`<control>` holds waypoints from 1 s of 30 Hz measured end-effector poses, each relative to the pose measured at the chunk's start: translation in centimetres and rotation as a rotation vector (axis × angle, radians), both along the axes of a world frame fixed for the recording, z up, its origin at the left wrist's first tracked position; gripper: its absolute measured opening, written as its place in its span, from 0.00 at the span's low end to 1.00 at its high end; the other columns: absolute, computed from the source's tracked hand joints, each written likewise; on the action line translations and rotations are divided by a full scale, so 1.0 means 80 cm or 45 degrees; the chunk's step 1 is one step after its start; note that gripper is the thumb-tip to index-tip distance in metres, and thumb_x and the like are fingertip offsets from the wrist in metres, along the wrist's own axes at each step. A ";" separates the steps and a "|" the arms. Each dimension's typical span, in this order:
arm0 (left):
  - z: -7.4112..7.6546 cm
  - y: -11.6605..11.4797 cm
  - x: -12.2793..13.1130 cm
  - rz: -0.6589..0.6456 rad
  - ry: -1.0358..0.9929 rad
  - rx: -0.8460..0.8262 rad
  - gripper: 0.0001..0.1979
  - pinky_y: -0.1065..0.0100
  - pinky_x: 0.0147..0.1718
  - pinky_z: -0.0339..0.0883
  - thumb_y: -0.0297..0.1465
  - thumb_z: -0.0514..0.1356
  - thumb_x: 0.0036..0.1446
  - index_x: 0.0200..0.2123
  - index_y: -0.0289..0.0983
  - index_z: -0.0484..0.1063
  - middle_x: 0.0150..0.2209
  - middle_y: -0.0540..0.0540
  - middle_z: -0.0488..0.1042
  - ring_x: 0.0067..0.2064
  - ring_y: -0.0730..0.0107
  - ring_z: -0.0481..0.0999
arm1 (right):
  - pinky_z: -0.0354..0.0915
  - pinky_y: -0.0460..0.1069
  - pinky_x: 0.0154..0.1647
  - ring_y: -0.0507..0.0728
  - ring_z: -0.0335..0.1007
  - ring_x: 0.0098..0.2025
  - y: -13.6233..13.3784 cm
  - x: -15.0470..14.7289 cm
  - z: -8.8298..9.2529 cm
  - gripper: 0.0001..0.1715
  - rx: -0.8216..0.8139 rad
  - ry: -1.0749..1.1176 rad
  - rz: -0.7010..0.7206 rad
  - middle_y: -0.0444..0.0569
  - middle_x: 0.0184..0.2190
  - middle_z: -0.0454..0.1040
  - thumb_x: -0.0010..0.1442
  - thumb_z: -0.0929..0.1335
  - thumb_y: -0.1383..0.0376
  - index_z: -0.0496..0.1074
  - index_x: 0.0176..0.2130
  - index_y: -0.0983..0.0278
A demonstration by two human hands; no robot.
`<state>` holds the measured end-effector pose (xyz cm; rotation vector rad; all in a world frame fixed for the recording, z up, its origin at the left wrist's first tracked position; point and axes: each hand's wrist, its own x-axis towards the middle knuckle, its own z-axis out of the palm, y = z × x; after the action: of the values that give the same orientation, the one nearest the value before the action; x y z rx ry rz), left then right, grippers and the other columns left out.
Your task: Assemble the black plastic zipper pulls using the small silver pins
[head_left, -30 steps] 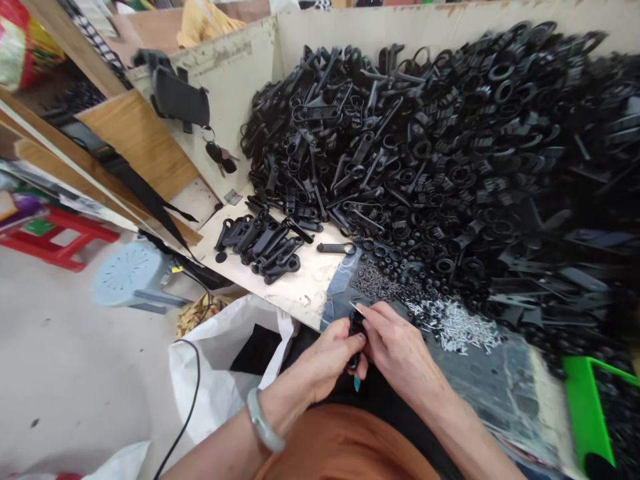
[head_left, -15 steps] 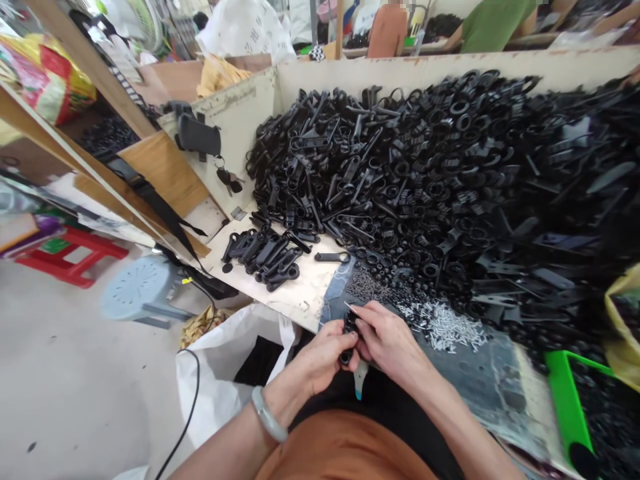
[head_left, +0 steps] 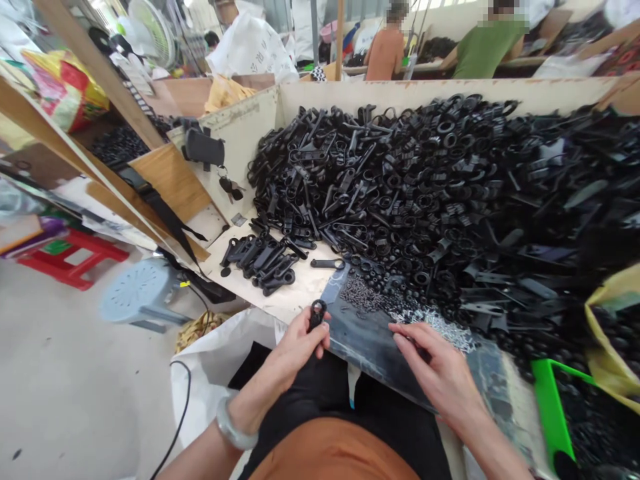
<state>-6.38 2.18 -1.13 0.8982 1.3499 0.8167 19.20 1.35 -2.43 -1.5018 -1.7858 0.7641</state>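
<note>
My left hand [head_left: 303, 343] is closed around a small black plastic part with a ring-shaped end [head_left: 318, 308], held up over the near edge of the bench. To the right, my right hand [head_left: 433, 357] has its fingers curled, thumb and forefinger close together at the edge of a pile of small silver pins or screws [head_left: 440, 327]. Something dark shows in its palm, mostly hidden by the fingers. Tiny dark metal pieces [head_left: 361, 293] lie left of the silver ones on a dark mat [head_left: 350, 330]. A single black lever-like part [head_left: 327, 264] rests just beyond.
A large heap of black plastic parts [head_left: 390, 173] fills the bench. Grouped black parts [head_left: 263, 260] lie at left. A green bin [head_left: 550, 400] stands at right, a white sack [head_left: 200, 393] below left, a blue stool [head_left: 137, 290] beyond. Two people work in the background.
My hands were together at the black part and have moved apart. The left moved left with the part; the right moved right to the silver pile. The view has tilted up slightly.
</note>
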 end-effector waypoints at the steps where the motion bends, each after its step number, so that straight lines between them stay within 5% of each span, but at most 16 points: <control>1: -0.001 0.005 -0.003 0.014 0.139 0.063 0.15 0.70 0.26 0.58 0.38 0.62 0.54 0.42 0.37 0.70 0.24 0.54 0.69 0.24 0.73 0.66 | 0.69 0.49 0.40 0.57 0.78 0.40 0.000 -0.004 0.000 0.17 -0.006 0.002 0.001 0.49 0.39 0.80 0.68 0.65 0.54 0.81 0.42 0.57; 5: -0.002 0.020 0.006 -0.060 0.634 0.334 0.05 0.68 0.34 0.62 0.33 0.60 0.56 0.31 0.38 0.73 0.28 0.51 0.74 0.33 0.67 0.73 | 0.68 0.50 0.39 0.58 0.77 0.38 0.011 -0.018 0.001 0.16 -0.018 -0.006 -0.009 0.48 0.37 0.80 0.68 0.65 0.54 0.79 0.40 0.58; 11: 0.002 0.034 0.054 -0.361 1.116 0.362 0.10 0.66 0.33 0.59 0.35 0.60 0.62 0.29 0.39 0.74 0.28 0.48 0.77 0.33 0.62 0.76 | 0.67 0.51 0.39 0.58 0.76 0.38 0.035 -0.027 0.002 0.16 -0.027 -0.079 -0.007 0.49 0.36 0.78 0.68 0.63 0.57 0.78 0.39 0.59; 21: -0.010 0.042 0.071 -0.400 1.255 0.342 0.07 0.63 0.36 0.61 0.34 0.59 0.64 0.37 0.41 0.77 0.34 0.40 0.81 0.39 0.51 0.81 | 0.66 0.50 0.35 0.57 0.74 0.35 0.061 -0.044 -0.008 0.14 -0.021 -0.183 0.126 0.48 0.36 0.77 0.69 0.63 0.62 0.78 0.39 0.60; 30: 0.000 0.033 0.050 -0.353 1.231 0.345 0.09 0.65 0.34 0.58 0.31 0.55 0.64 0.36 0.41 0.76 0.31 0.43 0.79 0.35 0.56 0.79 | 0.64 0.49 0.35 0.56 0.75 0.38 0.067 -0.043 -0.003 0.12 0.092 -0.463 0.285 0.47 0.37 0.75 0.70 0.63 0.65 0.77 0.40 0.58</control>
<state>-2.34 4.83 -1.13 1.7862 1.8830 0.3304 15.72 6.71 -2.67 -1.4793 -2.2563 0.5476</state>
